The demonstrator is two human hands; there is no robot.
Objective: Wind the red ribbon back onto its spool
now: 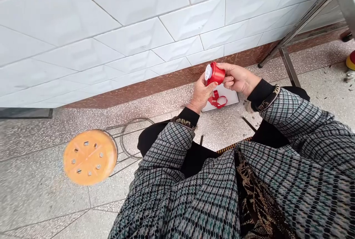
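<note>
The white, relief-patterned tile wall (130, 7) bounds the far side, beyond the left hand (202, 94) and right hand (237, 78). At far right, slanting grey metal legs (289, 67) narrow the passage. A flat white rectangular object (232, 98), bearing looped red ribbon (214, 102), occupies the floor below the hands. Open speckled stone floor (30, 179) extends left, interrupted by the round orange perforated stool (90, 157) with wire legs (123, 126).

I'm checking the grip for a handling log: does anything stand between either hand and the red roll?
Nothing visible does: the left hand and right hand both touch the red roll directly. The red ribbon shows below it, not between.
</note>
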